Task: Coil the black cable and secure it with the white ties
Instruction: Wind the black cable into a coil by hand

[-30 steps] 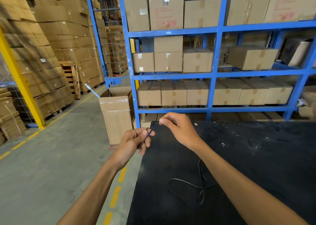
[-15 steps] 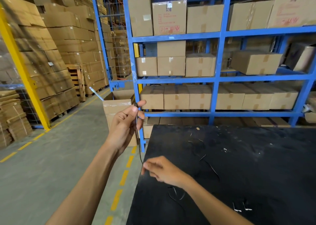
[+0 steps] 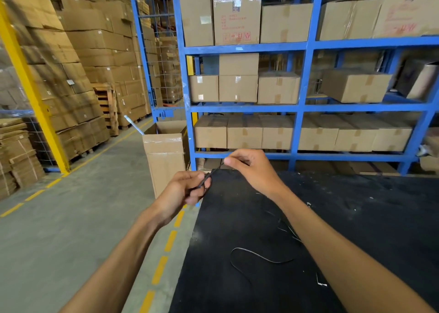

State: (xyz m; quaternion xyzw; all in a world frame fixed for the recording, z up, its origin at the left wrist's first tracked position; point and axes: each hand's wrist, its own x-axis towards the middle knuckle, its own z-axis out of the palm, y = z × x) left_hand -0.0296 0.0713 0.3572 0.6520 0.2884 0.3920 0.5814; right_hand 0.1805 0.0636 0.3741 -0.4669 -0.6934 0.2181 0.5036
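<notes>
Since half a second earlier, the right hand [image 3: 255, 170] had risen from the black-topped bench [image 3: 356, 217] back up beside the left hand [image 3: 183, 191], so both met again over the bench's far left corner. Left fingers [image 3: 202, 182] were curled round a small bundle of the thin black cable [image 3: 256, 255], gripping the few turns already gathered. Right fingers [image 3: 234, 161] pinched the strand just beyond that bundle, drawing a short taut run between the two hands. Most of the cable lay loose on the bench nearer the person than that corner, curving in an open loop, with more strands trailing under the right forearm.

Coiling appeared to be only begun: a few turns in the left hand, the longer part not wound. A small white piece [image 3: 321, 283], possibly a tie, lay on the bench nearest the person, untouched; it was too small to identify surely. No tie was on the cable, so all of the securing remained.
</notes>
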